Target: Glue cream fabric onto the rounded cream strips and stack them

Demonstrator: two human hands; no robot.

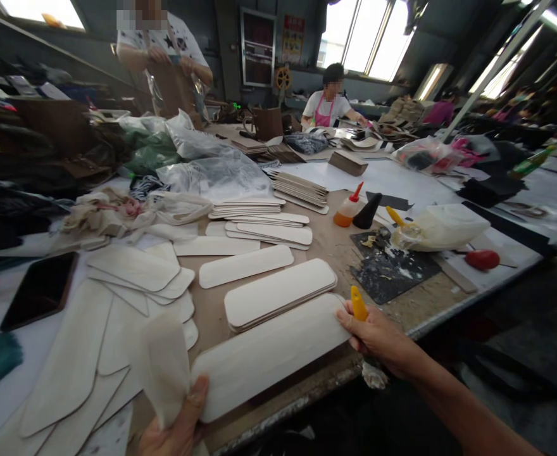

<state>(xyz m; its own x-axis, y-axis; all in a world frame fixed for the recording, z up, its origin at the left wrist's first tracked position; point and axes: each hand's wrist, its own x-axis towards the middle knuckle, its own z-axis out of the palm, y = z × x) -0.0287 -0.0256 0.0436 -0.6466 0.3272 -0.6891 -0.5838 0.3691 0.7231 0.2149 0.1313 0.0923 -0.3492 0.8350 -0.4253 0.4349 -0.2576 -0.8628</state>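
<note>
The left hand point(176, 415) is partly closed, thumb on one end of a long pale panel point(271, 354), with a loose pale piece point(162, 367) also in its grip. The right hand point(376, 332) — fingers curled round a yellow-handled tool point(358, 304) — pinches the panel's other end, just in front of stacked panels point(278, 294).

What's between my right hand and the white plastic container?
In the head view, a dark, white-smeared sheet lies between the right hand and the white plastic container.
</note>
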